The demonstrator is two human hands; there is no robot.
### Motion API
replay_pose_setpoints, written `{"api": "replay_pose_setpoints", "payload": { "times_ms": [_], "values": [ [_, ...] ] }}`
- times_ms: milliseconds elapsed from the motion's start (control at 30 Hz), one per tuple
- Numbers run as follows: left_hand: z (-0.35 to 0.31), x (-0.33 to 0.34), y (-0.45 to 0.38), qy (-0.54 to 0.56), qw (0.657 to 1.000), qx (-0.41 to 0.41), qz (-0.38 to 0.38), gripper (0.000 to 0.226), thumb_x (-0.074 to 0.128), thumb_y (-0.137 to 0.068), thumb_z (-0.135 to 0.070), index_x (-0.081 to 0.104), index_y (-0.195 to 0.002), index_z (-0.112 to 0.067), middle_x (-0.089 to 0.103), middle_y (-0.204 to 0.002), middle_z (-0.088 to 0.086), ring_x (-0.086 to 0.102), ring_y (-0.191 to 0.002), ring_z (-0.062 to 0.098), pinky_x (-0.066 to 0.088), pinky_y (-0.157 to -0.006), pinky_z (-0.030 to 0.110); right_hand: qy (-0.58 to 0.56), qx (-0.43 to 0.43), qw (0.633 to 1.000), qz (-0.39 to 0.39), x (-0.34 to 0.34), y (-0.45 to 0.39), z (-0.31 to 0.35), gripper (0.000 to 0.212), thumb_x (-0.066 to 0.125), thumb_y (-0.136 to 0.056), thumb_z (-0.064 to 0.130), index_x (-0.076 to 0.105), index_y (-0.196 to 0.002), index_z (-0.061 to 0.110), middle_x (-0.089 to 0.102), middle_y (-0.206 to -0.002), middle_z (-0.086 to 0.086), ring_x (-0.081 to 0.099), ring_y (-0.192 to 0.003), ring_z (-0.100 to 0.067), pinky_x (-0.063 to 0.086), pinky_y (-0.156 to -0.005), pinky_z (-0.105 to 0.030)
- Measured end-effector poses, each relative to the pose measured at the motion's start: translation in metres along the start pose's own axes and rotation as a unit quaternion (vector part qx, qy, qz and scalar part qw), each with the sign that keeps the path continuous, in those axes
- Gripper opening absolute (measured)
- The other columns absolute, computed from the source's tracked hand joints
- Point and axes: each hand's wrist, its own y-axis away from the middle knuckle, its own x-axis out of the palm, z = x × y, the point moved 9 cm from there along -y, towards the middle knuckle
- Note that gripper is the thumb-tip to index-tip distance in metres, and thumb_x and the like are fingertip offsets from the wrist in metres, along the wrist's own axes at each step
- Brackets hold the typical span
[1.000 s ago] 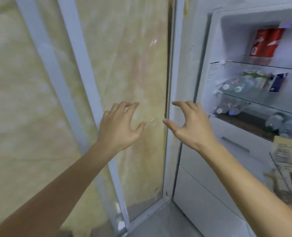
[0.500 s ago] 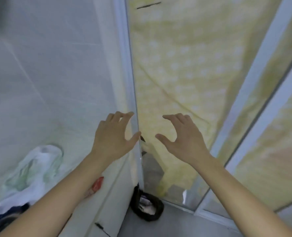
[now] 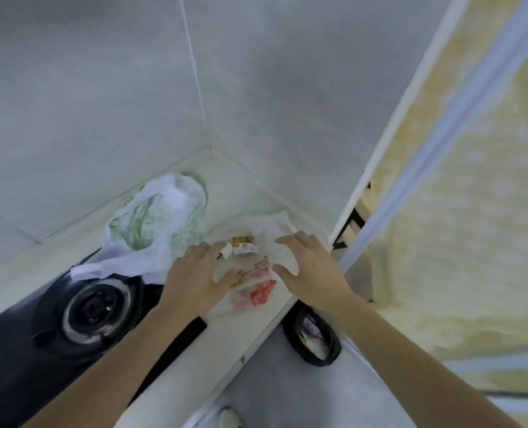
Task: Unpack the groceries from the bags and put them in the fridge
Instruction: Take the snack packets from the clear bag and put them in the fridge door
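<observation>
A thin white plastic bag (image 3: 275, 225) lies open on the pale counter (image 3: 225, 186) in the wall corner. Inside it I see a small yellow and white packet (image 3: 244, 244) and a clear packet with red print (image 3: 253, 285). My left hand (image 3: 194, 274) rests on the bag's left side, fingers spread. On the bag's right side lies my right hand (image 3: 310, 268), fingers apart and pressing the plastic. Neither hand grips anything that I can see. A second white bag with green print (image 3: 157, 230) sits further left. The fridge is out of view.
A black gas hob with a round burner (image 3: 97, 308) fills the counter's lower left. A black bin (image 3: 313, 333) with rubbish stands on the grey floor below the counter's end. A glass sliding door with a white frame (image 3: 404, 125) rises on the right.
The view has swung left from the open fridge, past the glass door, down to the counter. Both hands have dropped from mid-air onto the white bag.
</observation>
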Motion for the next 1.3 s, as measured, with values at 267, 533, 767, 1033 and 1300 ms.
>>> {"api": "replay_pose_setpoints", "payload": {
  "times_ms": [267,533,767,1033,1300],
  "values": [
    [0.049,0.113,-0.033,0.085,0.993,-0.064,0.058,0.027,0.059,-0.099,-0.028,0.063,-0.125,-0.019,0.063,-0.125,-0.002,0.056,-0.115,0.024,0.054,-0.084,0.043,-0.010,-0.047,0.989,0.139,0.152,-0.087,-0.036,0.048,0.065,-0.089,0.012,0.057,-0.136,0.015,0.053,-0.135,-0.005,0.046,-0.119,-0.028,0.049,-0.092,-0.042],
    [0.055,0.179,-0.055,-0.019,0.979,-0.092,0.178,0.056,0.077,-0.084,-0.040,0.053,-0.132,-0.024,0.049,-0.127,0.001,0.049,-0.119,0.023,0.051,-0.083,0.038,0.052,-0.123,0.977,0.163,0.214,-0.141,-0.048,0.087,0.082,-0.077,0.017,0.038,-0.153,0.021,0.038,-0.153,-0.005,0.034,-0.142,-0.032,0.053,-0.100,-0.045],
    [0.053,0.186,-0.061,-0.092,0.978,-0.108,0.155,0.068,0.077,-0.077,-0.040,0.045,-0.135,-0.023,0.047,-0.133,0.002,0.049,-0.119,0.023,0.049,-0.089,0.037,0.107,-0.136,0.972,0.161,0.213,-0.137,-0.050,0.069,0.078,-0.079,0.013,0.050,-0.141,0.019,0.049,-0.136,-0.005,0.048,-0.119,-0.029,0.057,-0.084,-0.040],
    [0.042,0.116,-0.069,0.027,0.995,-0.095,0.026,0.080,0.076,-0.076,-0.048,0.041,-0.143,-0.023,0.053,-0.129,-0.005,0.059,-0.113,0.021,0.046,-0.087,0.037,-0.006,-0.126,0.988,0.085,0.158,-0.143,-0.038,0.018,0.065,-0.092,0.009,0.070,-0.106,0.019,0.070,-0.092,0.002,0.066,-0.085,-0.023,0.055,-0.069,-0.037],
    [-0.016,0.002,-0.094,0.120,0.992,-0.018,-0.043,0.080,0.080,-0.082,-0.038,0.040,-0.149,-0.024,0.049,-0.127,-0.008,0.052,-0.118,0.015,0.049,-0.092,0.033,-0.108,-0.010,0.993,-0.034,0.005,-0.127,-0.035,0.014,0.066,-0.098,0.022,0.060,-0.086,0.027,0.064,-0.070,0.003,0.059,-0.061,-0.021,0.046,-0.053,-0.038]
  ]
}}
